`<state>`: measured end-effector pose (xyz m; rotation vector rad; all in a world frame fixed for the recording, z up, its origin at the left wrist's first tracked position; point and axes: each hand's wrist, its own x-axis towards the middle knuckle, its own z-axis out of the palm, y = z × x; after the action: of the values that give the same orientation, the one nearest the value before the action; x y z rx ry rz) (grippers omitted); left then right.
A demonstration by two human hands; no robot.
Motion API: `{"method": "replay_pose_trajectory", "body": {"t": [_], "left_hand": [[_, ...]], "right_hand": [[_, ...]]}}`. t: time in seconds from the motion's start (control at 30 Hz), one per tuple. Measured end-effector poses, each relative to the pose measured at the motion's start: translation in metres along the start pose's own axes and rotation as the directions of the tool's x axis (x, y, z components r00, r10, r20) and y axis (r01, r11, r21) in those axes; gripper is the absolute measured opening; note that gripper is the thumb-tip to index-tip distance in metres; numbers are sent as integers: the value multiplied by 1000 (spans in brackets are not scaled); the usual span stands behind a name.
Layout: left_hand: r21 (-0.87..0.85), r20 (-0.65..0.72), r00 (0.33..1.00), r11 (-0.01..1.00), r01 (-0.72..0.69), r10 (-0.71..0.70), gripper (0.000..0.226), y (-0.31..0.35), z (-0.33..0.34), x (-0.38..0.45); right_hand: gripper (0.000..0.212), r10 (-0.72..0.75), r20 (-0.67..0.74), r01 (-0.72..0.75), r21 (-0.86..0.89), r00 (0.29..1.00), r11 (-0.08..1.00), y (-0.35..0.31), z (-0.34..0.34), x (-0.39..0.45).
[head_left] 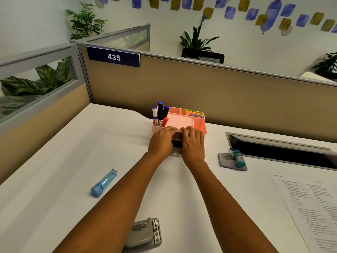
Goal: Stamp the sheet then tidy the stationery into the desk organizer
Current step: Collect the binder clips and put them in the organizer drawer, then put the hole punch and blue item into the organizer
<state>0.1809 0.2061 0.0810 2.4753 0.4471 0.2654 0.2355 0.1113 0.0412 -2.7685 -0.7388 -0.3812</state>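
Observation:
A pink desk organizer (199, 123) stands at the back of the white desk, with several markers (160, 114) upright in its left slot and sticky notes (193, 112) in its back compartment. My left hand (161, 141) and my right hand (193, 144) lie side by side over its front. Their fingers curl onto the front rim. A dark drawer (176, 142) shows between the two hands. The printed sheet (310, 207) lies flat at the right. A teal and white stamp (238, 157) rests on a grey ink pad (226, 162) to the right of my hands.
A translucent blue case (104, 183) lies on the left of the desk. A grey hole punch (145, 234) sits at the near edge between my forearms. A dark cable slot (284, 152) opens in the desk at the right. Beige partition walls close off the back and left.

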Motion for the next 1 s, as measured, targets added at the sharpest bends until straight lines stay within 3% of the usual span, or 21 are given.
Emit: {"method": "replay_pose_trajectory", "body": {"t": [0.4,0.6,0.7,0.83,1.0], "left_hand": [[7,-70,996,999,-51,51,49,-6,9,0],[-20,-17,997,997,-71,71,50,-7,4,-6],[-90,-55,997,995,-53,48,46,-12,-3,-16],[-73,-104,994,997,33,-41,43,-23,-10,-37],[-41,-141,977,987,158,-162,34,-39,-13,-67]], "right_hand": [[58,23,-166,-30,-37,986,999,4,20,15],[63,27,-274,12,138,961,990,-7,9,-5],[57,71,-310,16,268,948,963,-22,-1,-29],[40,-4,-25,14,404,1000,915,-43,-20,-69],[33,-198,166,102,459,966,882,-57,-44,-123]]}}
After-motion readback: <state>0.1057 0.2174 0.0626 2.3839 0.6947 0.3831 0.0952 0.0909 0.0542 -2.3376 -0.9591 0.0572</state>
